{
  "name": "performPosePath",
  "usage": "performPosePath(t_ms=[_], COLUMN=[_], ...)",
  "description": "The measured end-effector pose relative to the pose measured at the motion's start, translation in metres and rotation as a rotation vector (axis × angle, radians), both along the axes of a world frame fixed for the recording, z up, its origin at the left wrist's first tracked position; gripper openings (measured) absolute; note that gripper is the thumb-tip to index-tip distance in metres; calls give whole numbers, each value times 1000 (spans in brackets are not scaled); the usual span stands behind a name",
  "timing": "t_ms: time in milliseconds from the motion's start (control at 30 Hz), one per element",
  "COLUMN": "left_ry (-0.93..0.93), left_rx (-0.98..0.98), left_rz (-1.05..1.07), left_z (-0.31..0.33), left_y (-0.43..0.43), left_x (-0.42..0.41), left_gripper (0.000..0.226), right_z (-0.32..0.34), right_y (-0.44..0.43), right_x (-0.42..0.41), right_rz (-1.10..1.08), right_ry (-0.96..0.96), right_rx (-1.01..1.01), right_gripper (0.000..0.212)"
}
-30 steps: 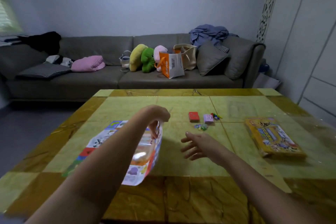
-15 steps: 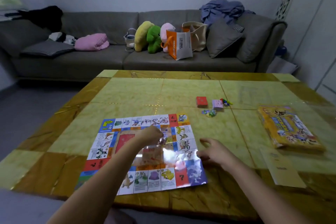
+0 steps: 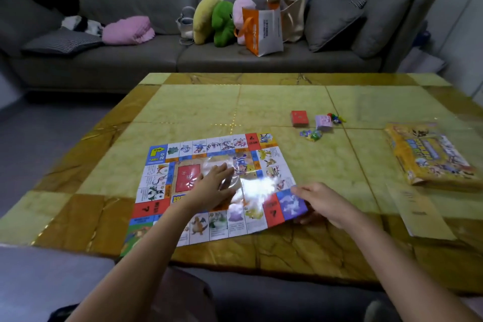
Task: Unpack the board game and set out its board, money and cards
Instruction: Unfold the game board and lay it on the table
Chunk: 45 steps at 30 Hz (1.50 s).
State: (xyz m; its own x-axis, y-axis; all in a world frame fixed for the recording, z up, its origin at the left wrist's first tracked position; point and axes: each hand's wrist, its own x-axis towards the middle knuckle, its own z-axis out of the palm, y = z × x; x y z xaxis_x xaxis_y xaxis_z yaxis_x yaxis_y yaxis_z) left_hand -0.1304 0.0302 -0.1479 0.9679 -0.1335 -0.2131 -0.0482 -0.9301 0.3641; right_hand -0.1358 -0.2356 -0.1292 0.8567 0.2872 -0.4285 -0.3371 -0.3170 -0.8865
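Board point(image 3: 222, 148) lies open and flat on the desk point(image 3: 339, 172), close to the near edge. Left grip point(image 3: 211, 188) is down on the board's middle, fingers spread, palm pressing. Right grip point(image 3: 321, 204) is at the near right corner, thumb on top, fingers tucked under, pinching it, and the corner sits slightly raised. Farther back, apart from the board: red deck point(image 3: 299, 117), pink pack point(image 3: 323, 122) just beside it, yellow box point(image 3: 428, 154) out at the right.
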Motion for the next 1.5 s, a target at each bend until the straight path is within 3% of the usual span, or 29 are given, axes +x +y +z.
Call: performPosePath(t_ms=[67,167,267,367,633,833,967,1133,1267,1333,1500], left_ry=[14,10,-183,-401,-506,-562,-535,-572,-426,-324,-241], left_rx=[-25,-191,-345,-475,-584,-544,-568,-383,-595,-712,-1085], left_rz=[41,96,200,294,509,628,669,627,513,453,313], left_z=[9,23,41,66,96,93,80,97,129,142,154], left_y=[-1,-4,1,12,44,48,66,64,59,59,48], left_x=[10,22,31,39,53,49,48,51,58,60,45], left_gripper=[57,42,45,54,89,82,97,96,104,95,44], right_z=[5,15,40,76,79,47,36,53,92,116,164], right_y=[7,15,4,-15,-31,-44,-54,-67,-78,-79,-63], right_x=[1,13,38,59,56,42,39,45,76,93,118], right_rz=[61,41,-7,-35,-147,-188,-214,-217,-207,-155,-165], right_ry=[-2,-131,-339,-440,-374,-263,-221,-219,-276,-323,-561], right_rx=[-1,-102,-204,-173,54,123,124,146,128,100,74], right_gripper=[10,23,34,31,34,23,26,22,22,23,19])
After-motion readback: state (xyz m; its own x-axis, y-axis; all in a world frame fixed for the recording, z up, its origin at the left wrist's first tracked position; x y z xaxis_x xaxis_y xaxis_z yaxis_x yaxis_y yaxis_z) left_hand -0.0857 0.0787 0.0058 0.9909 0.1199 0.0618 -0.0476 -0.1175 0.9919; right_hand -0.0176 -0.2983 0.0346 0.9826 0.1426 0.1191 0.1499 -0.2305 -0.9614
